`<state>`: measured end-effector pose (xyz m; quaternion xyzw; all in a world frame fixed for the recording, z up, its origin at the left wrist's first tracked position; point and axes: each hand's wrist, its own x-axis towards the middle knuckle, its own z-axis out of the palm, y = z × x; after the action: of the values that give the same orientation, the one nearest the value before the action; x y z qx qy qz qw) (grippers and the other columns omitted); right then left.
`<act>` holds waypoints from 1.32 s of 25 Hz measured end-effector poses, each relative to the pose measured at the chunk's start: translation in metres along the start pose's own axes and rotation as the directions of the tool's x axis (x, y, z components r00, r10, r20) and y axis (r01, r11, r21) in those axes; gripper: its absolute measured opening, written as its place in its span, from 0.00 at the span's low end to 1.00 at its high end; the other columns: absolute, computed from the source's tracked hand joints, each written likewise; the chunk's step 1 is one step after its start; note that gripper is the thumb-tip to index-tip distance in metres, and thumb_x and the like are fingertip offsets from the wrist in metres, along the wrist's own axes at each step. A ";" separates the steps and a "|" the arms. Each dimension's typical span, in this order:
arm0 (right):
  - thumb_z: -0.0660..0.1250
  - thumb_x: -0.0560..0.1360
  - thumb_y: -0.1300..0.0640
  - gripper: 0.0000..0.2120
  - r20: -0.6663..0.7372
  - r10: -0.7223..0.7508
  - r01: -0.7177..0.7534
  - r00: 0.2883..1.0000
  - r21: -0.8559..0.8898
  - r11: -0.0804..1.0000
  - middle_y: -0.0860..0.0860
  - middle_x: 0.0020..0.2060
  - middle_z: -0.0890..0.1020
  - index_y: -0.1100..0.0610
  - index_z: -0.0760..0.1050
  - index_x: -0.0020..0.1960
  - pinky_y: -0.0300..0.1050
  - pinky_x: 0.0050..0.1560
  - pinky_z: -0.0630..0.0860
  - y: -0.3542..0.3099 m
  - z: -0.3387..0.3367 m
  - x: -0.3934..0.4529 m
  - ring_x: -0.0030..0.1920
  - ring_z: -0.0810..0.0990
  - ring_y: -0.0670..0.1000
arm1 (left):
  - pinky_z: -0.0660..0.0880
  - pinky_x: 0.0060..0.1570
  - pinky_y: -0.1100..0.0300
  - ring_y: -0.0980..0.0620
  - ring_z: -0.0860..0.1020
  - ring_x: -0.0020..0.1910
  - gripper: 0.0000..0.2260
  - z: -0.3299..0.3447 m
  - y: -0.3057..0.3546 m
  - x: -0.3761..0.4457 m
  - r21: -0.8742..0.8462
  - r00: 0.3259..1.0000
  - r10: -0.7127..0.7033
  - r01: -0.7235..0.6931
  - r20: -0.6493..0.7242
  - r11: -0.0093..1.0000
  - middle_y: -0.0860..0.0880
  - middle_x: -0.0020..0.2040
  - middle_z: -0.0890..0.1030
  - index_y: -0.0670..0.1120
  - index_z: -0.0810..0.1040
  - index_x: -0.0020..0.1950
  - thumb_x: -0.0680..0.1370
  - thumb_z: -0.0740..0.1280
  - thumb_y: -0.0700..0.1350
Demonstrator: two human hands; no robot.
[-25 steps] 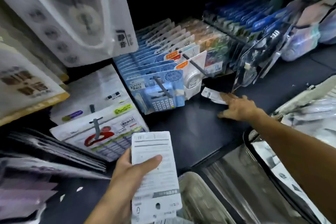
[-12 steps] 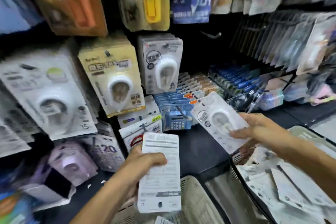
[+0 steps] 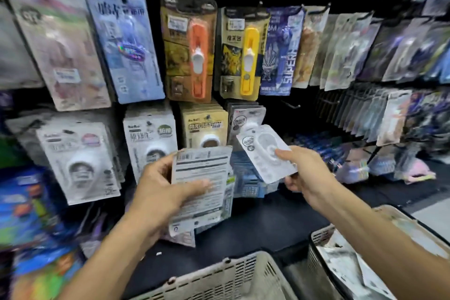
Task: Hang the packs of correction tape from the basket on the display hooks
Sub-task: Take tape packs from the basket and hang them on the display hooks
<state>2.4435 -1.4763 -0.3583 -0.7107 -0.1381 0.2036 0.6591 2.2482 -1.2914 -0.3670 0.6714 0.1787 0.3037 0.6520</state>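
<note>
My left hand grips a stack of correction tape packs, printed backs facing me, in front of the lower rows of the display. My right hand holds a single grey-white pack of correction tape tilted, face up, just below a hanging row of the same grey packs. Beside that row hang tan packs and white packs. A bare display hook sticks out to the right of the grey row.
A pale slotted basket sits at the bottom centre and a second basket with packs at the bottom right. Above hang orange and yellow blister packs. Dense rows of hanging goods fill the right. A dark shelf runs below.
The view has risen from the shelf to the hanging rows. My right hand picked up a grey pack and lifted it toward the grey row. My left hand raised its stack.
</note>
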 end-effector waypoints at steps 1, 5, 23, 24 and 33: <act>0.72 0.73 0.57 0.04 0.000 -0.018 0.018 1.000 0.020 1.000 0.53 0.27 0.77 0.56 0.83 0.41 0.37 0.22 0.59 0.000 -0.003 -0.001 0.20 0.67 0.48 | 0.82 0.37 0.63 0.52 0.87 0.41 0.19 -0.002 0.002 0.001 -0.003 0.998 0.061 -0.061 -0.025 0.998 0.52 0.42 0.89 0.52 0.86 0.45 0.59 0.81 0.35; 0.71 0.73 0.53 0.03 0.027 -0.099 0.093 0.995 0.177 0.980 0.50 0.33 0.81 0.51 0.84 0.45 0.37 0.22 0.62 -0.007 -0.008 -0.003 0.23 0.69 0.46 | 0.78 0.49 0.72 0.66 0.84 0.49 0.22 0.001 0.012 0.002 0.110 0.941 0.337 -0.333 -0.017 0.937 0.66 0.47 0.86 0.58 0.85 0.53 0.63 0.79 0.39; 0.73 0.74 0.40 0.28 0.635 0.123 -0.213 0.763 0.068 0.975 0.59 0.63 0.81 0.53 0.76 0.69 0.56 0.53 0.80 0.003 0.036 -0.028 0.55 0.83 0.60 | 0.53 0.77 0.36 0.45 0.61 0.78 0.10 0.006 -0.008 -0.008 0.493 0.534 0.662 -0.826 0.526 0.274 0.49 0.76 0.66 0.60 0.87 0.54 0.75 0.71 0.55; 0.74 0.74 0.45 0.27 0.690 0.055 -0.170 0.722 0.100 0.980 0.60 0.64 0.80 0.53 0.75 0.70 0.56 0.57 0.79 0.004 0.040 -0.033 0.58 0.82 0.59 | 0.53 0.77 0.35 0.45 0.56 0.80 0.13 0.007 -0.009 -0.009 0.505 0.545 0.652 -0.818 0.527 0.276 0.50 0.78 0.62 0.63 0.84 0.58 0.74 0.70 0.58; 0.75 0.72 0.62 0.28 0.453 -0.210 0.046 0.866 0.347 0.937 0.58 0.62 0.83 0.54 0.72 0.70 0.59 0.59 0.81 0.002 0.047 -0.027 0.62 0.82 0.60 | 0.84 0.46 0.47 0.42 0.85 0.53 0.20 0.026 -0.010 -0.012 -0.605 0.980 -0.159 0.201 0.123 0.770 0.42 0.61 0.85 0.47 0.83 0.64 0.80 0.60 0.55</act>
<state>2.3970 -1.4475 -0.3595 -0.5080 -0.3103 0.3494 0.7236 2.2572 -1.3185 -0.3779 0.4122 0.1127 0.2595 0.8661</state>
